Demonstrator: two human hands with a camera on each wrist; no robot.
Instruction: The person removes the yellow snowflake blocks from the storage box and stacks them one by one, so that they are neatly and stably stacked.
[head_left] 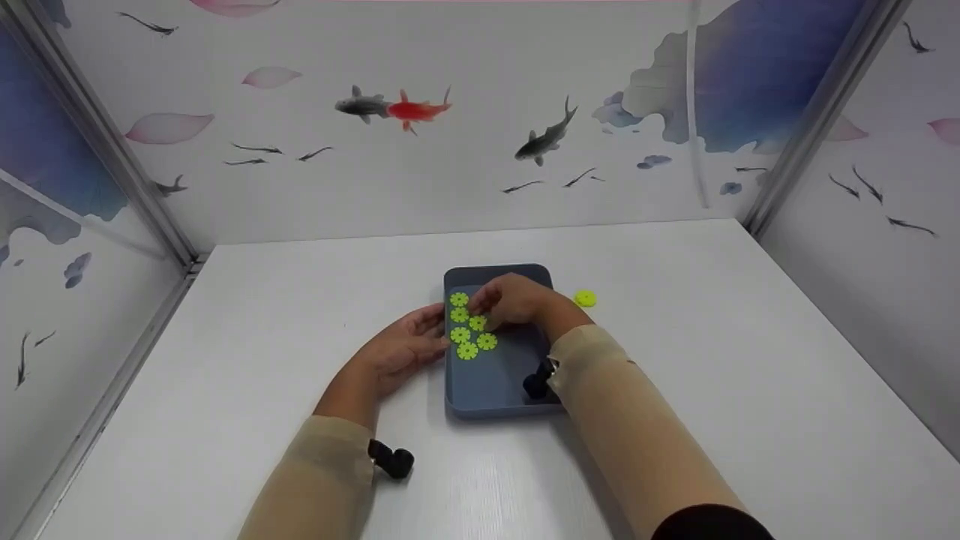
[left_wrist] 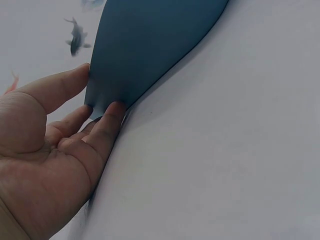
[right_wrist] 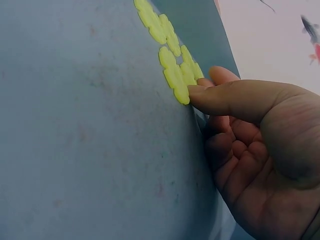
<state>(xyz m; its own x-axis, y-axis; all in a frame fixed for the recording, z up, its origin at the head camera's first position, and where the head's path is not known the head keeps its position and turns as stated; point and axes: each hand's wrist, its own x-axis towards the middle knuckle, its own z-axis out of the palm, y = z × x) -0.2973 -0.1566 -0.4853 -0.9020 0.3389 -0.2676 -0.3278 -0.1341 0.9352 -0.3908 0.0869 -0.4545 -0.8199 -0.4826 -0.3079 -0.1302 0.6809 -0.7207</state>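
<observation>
A grey-blue tray [head_left: 495, 386] lies on the white table, with several flat, notched yellow-green plastic discs [head_left: 466, 351] along its left side. My right hand [head_left: 514, 300] reaches over the tray from the right. Its thumb and forefinger pinch at the edge of one notched disc [right_wrist: 174, 77], the other fingers curled beneath the palm in the right wrist view. At the tray's left wall, my left hand [head_left: 405, 345] rests its fingertips [left_wrist: 117, 107] against the outside, thumb up near the rim.
One more yellow-green disc [head_left: 585, 298] lies on the table [head_left: 675, 322] just right of the tray. A white panel [head_left: 465, 180] printed with fish stands behind the table, with printed side panels left and right. Small black devices [head_left: 394, 460] are strapped to both wrists.
</observation>
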